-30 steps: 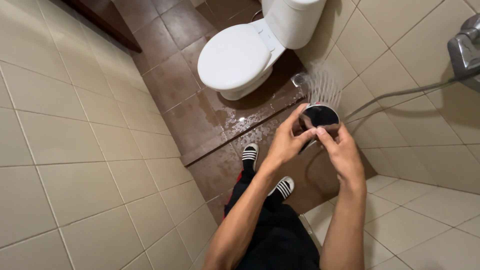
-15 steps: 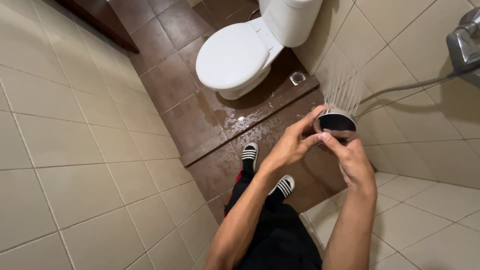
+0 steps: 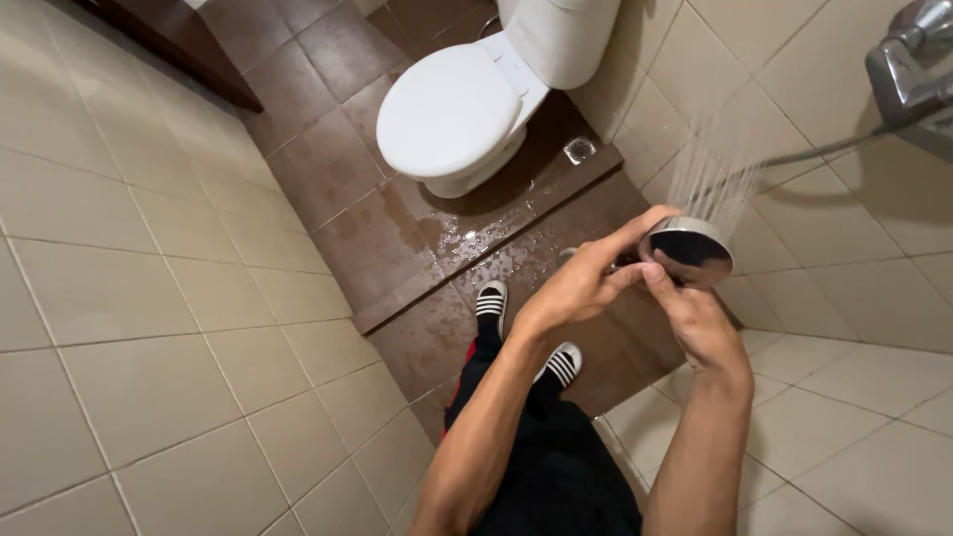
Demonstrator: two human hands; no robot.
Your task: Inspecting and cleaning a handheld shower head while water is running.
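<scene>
A round chrome shower head point(image 3: 692, 246) sprays thin jets of water up toward the beige tiled wall on the right. My left hand point(image 3: 584, 283) reaches in from the left, with its index finger along the head's rim and its thumb under it. My right hand point(image 3: 695, 318) grips the head from below, at the handle, which is hidden by the fingers. A thin hose point(image 3: 824, 149) runs from behind the head to a chrome tap fitting point(image 3: 908, 69) at the upper right.
A white toilet point(image 3: 452, 109) with its lid down stands on wet brown floor tiles, with a round floor drain point(image 3: 579, 150) beside it. My feet in black-and-white striped slippers point(image 3: 489, 301) stand below a low step. Beige tiled walls close in left and right.
Both hands have carried the shower head to the right and a little down, closer to the right wall. The spray has turned with it toward the wall tiles.
</scene>
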